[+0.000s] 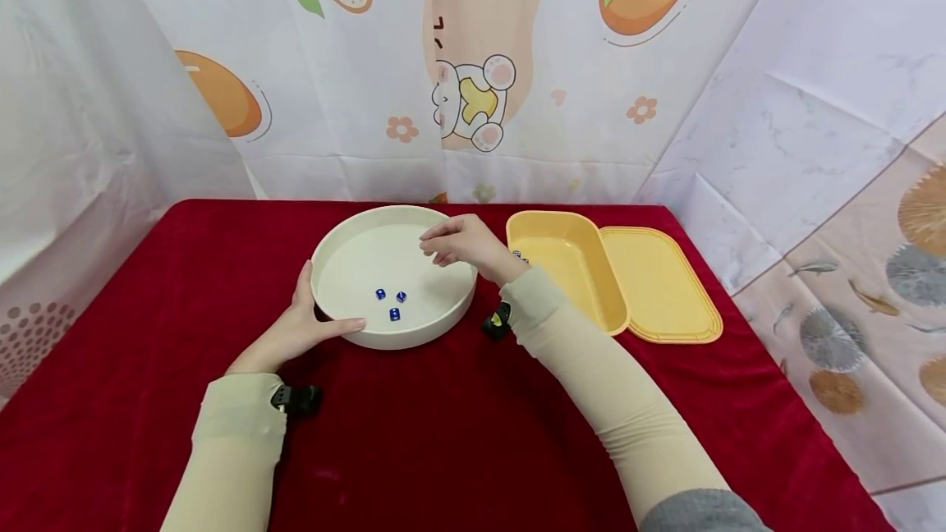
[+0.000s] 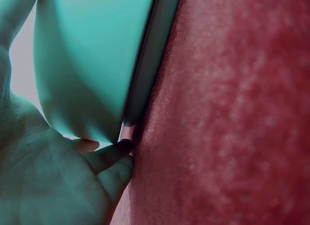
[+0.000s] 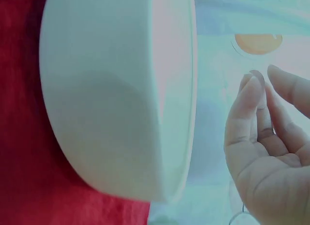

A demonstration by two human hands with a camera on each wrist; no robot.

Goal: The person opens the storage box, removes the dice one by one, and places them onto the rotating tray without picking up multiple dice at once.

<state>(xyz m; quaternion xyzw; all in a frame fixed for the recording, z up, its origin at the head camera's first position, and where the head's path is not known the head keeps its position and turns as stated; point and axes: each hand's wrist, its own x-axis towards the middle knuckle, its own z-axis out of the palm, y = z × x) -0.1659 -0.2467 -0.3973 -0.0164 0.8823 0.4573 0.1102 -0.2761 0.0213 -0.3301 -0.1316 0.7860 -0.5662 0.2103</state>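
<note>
A round cream tray [image 1: 362, 257] with a raised wall stands on the red cloth, and three blue dice [image 1: 395, 314] lie on its floor toward the front. My left hand [image 1: 296, 328] holds the tray at its front left, thumb over the rim. In the left wrist view, the fingers of that hand [image 2: 53, 172] reach along the outer wall down to the cloth. Over the right side of the tray hovers my right hand [image 1: 466, 243], its fingers loosely bent. Nothing shows between the fingertips of the right hand [image 3: 266, 133] in the right wrist view.
To the right of the tray stands a yellow box [image 1: 572, 265], partly behind my right forearm, with a few dice [image 1: 521, 258] visible at its left side. Its yellow lid [image 1: 658, 286] lies flat beside it. A printed curtain [image 1: 355, 113] hangs behind the table.
</note>
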